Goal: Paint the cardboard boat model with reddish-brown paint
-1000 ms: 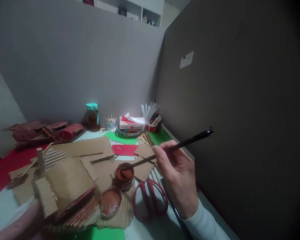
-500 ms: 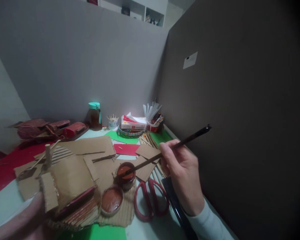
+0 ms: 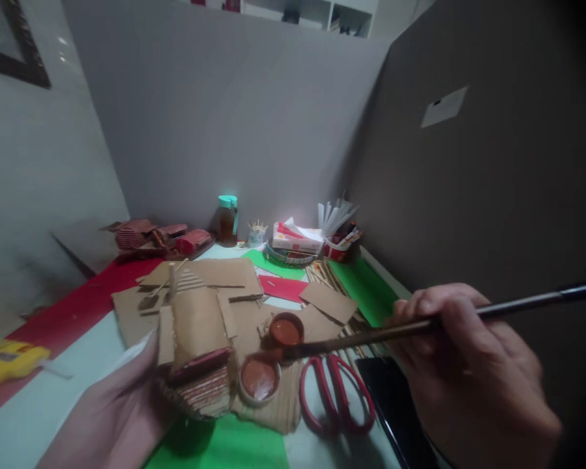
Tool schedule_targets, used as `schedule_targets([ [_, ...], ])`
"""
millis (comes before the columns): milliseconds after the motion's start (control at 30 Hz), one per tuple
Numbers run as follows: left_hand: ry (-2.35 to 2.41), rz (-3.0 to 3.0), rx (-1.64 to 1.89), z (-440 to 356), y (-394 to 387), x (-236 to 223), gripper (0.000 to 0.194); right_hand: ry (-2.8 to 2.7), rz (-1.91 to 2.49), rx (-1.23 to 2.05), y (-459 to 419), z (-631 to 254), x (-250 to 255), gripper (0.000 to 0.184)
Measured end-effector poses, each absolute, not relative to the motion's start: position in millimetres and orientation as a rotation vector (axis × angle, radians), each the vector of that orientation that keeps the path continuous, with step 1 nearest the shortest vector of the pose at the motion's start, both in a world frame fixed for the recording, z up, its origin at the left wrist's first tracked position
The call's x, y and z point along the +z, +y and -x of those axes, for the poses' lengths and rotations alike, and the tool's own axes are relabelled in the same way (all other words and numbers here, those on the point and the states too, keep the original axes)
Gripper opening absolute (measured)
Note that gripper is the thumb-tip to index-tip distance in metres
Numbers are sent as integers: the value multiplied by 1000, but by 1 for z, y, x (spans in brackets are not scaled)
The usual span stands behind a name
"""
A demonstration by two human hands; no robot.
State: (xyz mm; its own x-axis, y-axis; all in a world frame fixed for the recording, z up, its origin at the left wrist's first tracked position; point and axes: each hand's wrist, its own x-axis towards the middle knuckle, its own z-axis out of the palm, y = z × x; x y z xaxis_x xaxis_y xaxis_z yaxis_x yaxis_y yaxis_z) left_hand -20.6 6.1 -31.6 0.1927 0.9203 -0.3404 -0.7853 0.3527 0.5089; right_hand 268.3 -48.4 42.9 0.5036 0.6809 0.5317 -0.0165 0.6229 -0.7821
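Note:
My left hand point(image 3: 122, 407) is closed on a small cardboard model point(image 3: 200, 322), gripping it from its left and lower side. The model has a curved brown top and a corrugated front partly coloured reddish brown. My right hand point(image 3: 478, 365) pinches a long dark paintbrush point(image 3: 420, 329). The brush's tip is over the gap between an open jar of brown paint point(image 3: 286, 331) and a shallow lid holding brown paint point(image 3: 259, 379); whether it touches either I cannot tell. Both paint containers stand on corrugated cardboard point(image 3: 273, 417).
Red-handled scissors point(image 3: 336, 404) lie right of the paint, beside a flat black object point(image 3: 390, 404). A yellow glue gun point(image 3: 14, 365) is at far left. Behind are cardboard pieces point(image 3: 329, 301), a tissue pack point(image 3: 297, 238), a jar with a teal lid point(image 3: 228, 221) and red-painted models point(image 3: 163, 240).
The brush has come out of the paint jar and moved toward the lid, with my right hand nearer the camera. The view has turned left, bringing the glue gun into sight.

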Motion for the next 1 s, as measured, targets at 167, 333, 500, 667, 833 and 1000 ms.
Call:
schedule_targets([
  [167, 703, -10, 1304, 15, 3, -21, 83, -886, 837, 693, -60, -248, 42, 27],
  [333, 752, -141, 1252, 12, 0, -24, 113, -898, 791, 805, -65, -229, 39, 25],
  [500, 776, -103, 1223, 14, -4, -25, 151, -923, 831, 808, -65, -230, 36, 27],
  [667, 834, -136, 1204, 11, -5, -16, 153, -908, 889, 812, -67, -228, 35, 29],
  [833, 837, -72, 1165, 10, -5, -15, 166, -906, 975, 844, -68, -227, 32, 34],
  [1000, 738, -172, 1185, 14, -7, -24, 125, -969, 997, 685, -63, -241, 33, 35],
])
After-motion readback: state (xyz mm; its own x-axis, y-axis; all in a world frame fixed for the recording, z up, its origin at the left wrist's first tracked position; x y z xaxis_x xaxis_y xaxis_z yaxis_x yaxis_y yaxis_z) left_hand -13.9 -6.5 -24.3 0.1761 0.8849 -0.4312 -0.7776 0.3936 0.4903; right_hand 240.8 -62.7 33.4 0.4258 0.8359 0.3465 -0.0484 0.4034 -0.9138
